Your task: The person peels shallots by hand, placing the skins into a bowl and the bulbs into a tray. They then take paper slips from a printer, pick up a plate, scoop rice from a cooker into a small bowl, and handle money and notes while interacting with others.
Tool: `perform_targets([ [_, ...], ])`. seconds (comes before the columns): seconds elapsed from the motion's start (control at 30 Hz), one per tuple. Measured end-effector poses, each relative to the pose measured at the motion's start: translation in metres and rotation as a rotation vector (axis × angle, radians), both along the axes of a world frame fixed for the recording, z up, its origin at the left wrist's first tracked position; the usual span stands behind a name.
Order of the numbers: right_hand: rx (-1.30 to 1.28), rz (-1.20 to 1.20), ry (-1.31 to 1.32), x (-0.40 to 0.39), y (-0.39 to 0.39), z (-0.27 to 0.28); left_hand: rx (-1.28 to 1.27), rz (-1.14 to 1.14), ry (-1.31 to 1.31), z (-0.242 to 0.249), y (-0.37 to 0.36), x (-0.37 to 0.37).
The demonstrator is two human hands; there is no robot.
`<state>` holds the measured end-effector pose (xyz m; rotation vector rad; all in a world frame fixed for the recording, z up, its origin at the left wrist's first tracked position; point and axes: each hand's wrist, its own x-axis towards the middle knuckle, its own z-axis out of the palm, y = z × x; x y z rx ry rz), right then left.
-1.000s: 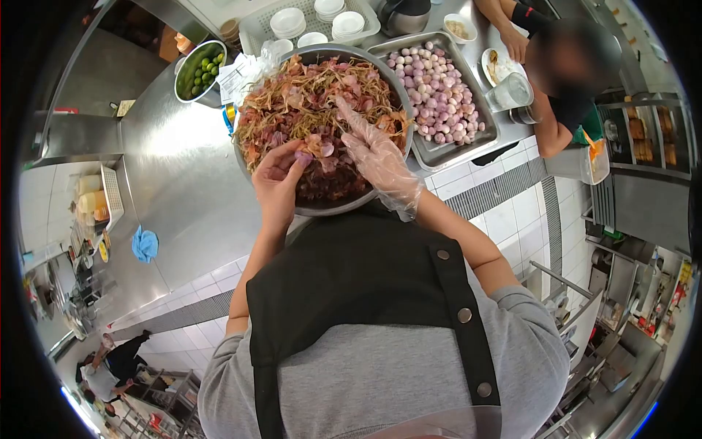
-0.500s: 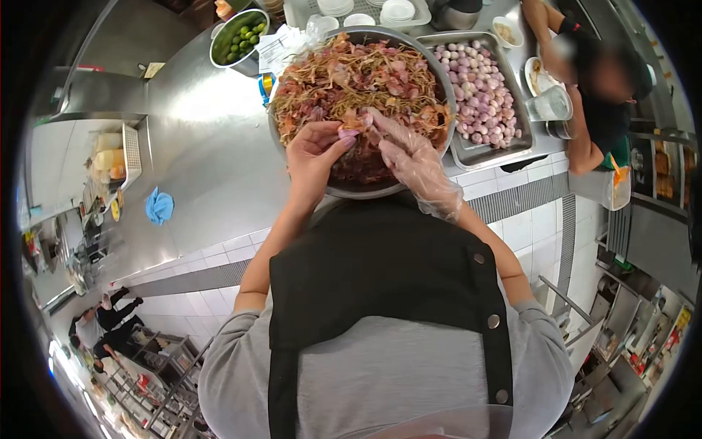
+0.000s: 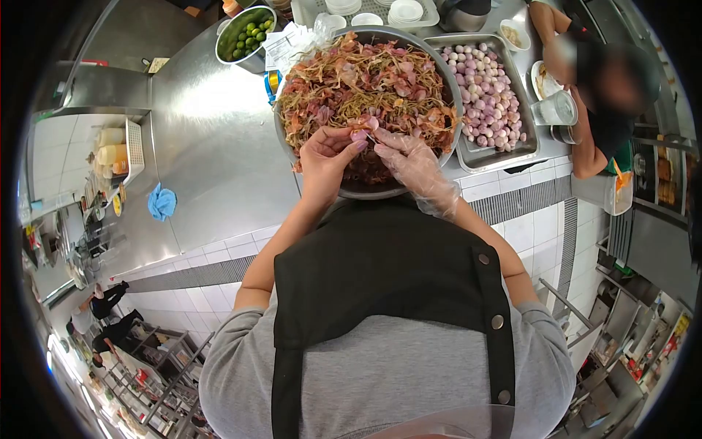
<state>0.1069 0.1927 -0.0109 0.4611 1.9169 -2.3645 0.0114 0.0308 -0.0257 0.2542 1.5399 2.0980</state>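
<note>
My bare left hand (image 3: 329,157) is closed, pinching a small pinkish shallot (image 3: 358,134) between thumb and fingertips. My right hand (image 3: 411,162), in a clear plastic glove, is closed with its fingertips against the same shallot. A thin bright sliver shows between the two hands, too small to name. Both hands are over the near side of a large round metal bowl (image 3: 455,110). Heaped in the bowl are dry shallot skins and stringy roots (image 3: 365,80), reddish and straw-coloured.
Right of the bowl, a metal tray (image 3: 479,162) holds peeled shallots (image 3: 486,95). A pot of green limes (image 3: 252,36) stands back left, near a tape roll (image 3: 273,84). A blue cloth (image 3: 161,202) lies left. Another person (image 3: 610,124) is at the right, near a plastic cup (image 3: 556,110).
My hands have come closer together at the shallot, and my right fingers have lowered and closed in. The whole view has shifted slightly.
</note>
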Motion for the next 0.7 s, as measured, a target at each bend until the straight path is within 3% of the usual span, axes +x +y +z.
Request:
perform_targets([
  [0.07, 0.011, -0.012, -0.042, -0.004, 0.003, -0.001, -0.024, 0.018, 0.032, 0.002, 0.000, 0.001],
  [0.13, -0.306, -0.019, -0.258, -0.007, 0.007, 0.003, -0.125, 0.042, 0.153, 0.005, 0.000, 0.001],
  [0.23, -0.411, -0.046, -0.310, -0.011, 0.007, 0.010, -0.012, 0.131, 0.227, 0.002, 0.009, 0.006],
  [0.37, -0.498, -0.084, -0.313, -0.015, 0.003, 0.019, -0.114, 0.176, 0.356, -0.001, 0.012, 0.003],
  [0.43, -0.555, -0.088, -0.328, -0.017, 0.003, 0.017, -0.322, 0.155, 0.821, -0.005, 0.007, -0.003],
  [0.47, -0.556, -0.087, -0.330, -0.016, 0.002, 0.016, -0.323, 0.155, 0.819, -0.005, 0.004, -0.005],
  [0.53, -0.703, -0.065, -0.289, -0.014, 0.003, 0.016, -0.397, 0.099, 1.154, 0.000, 0.001, -0.010],
  [0.57, -0.702, -0.063, -0.289, -0.015, 0.005, 0.015, -0.397, 0.101, 1.154, -0.001, 0.002, -0.009],
  [0.63, -0.734, -0.051, -0.364, -0.016, 0.010, 0.015, -0.148, 0.056, 0.516, -0.002, 0.006, -0.004],
  [0.7, -0.694, -0.049, -0.356, -0.014, 0.011, 0.018, -0.065, -0.024, 0.360, 0.000, 0.001, -0.012],
])
